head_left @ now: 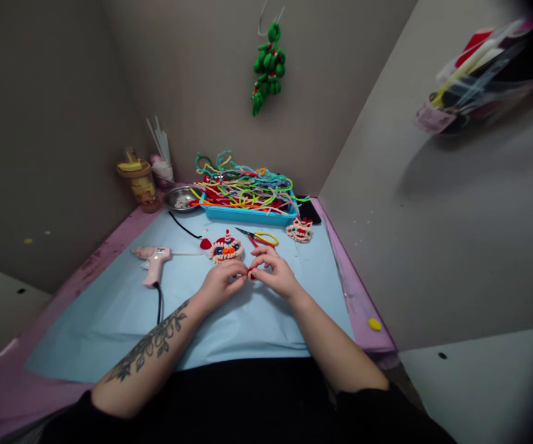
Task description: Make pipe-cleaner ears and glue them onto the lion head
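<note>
Both hands meet over the blue sheet, pinching a small red and white piece [250,275] that looks like bent pipe cleaner. My left hand [223,282] closes on its left side; my right hand [276,274] closes on its right, and the fingers hide much of it. Just beyond the left hand lies a lion-face figure [226,249] of pipe cleaner, white, red, blue and orange. A small red piece [205,243] rests beside it. Pliers [260,237] with red and yellow handles lie beyond the right hand. Farther right is a second lion-face figure [300,230].
A pink glue gun [155,262] with a black cord lies left on the blue sheet [109,327]. At the back stand a blue tray [248,214] of colourful pipe cleaners, a metal bowl [181,199] and a lidded cup [141,185]. Grey partitions enclose the table.
</note>
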A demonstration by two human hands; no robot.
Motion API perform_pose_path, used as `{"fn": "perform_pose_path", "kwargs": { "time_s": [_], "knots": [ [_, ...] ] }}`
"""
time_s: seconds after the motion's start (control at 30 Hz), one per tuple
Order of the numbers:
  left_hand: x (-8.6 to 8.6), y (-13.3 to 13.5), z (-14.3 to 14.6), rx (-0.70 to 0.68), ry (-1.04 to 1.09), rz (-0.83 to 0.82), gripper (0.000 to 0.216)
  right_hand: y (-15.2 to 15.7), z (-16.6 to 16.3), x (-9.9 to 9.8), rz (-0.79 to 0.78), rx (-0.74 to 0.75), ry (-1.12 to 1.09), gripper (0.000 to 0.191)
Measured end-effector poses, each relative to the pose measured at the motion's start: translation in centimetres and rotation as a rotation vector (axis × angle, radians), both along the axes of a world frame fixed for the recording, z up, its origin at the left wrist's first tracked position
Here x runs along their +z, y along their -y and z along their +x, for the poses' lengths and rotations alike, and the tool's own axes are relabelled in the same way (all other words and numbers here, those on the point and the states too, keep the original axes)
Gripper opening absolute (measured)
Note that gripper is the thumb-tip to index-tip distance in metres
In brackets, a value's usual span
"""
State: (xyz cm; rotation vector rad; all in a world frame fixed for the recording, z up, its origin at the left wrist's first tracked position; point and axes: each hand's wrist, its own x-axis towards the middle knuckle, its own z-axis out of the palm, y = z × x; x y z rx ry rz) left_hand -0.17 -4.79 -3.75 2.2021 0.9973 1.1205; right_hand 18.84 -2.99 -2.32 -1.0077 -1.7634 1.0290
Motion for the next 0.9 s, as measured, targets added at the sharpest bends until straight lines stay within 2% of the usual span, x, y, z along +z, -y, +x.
{"fn": "perform_pose_path", "kwargs": {
  "time_s": [0.2, 0.27, 0.53, 0.9],
  "knots": [
    [0.6, -0.1, 0.1, 0.07, 0.101, -0.074, 0.015, -1.0, 0.9, -0.8, -0.001, -0.051, -0.306, 0.035],
    [0.7, -0.2, -0.1, 0.108, 0.142, -0.093, 0.016, -1.2, 1.1, -1.0, -0.004, -0.069, -0.329, 0.039],
    [0.4, -0.2, -0.6, 0.156, 0.214, -0.064, 0.014, -0.7, 0.8, -0.7, 0.158, 0.002, -0.105, 0.02],
    [0.6, -0.3, -0.3, 0.141, 0.189, -0.025, 0.013, -0.1, 0.1, 0.1, 0.12, -0.041, -0.088, 0.012]
  ]
}}
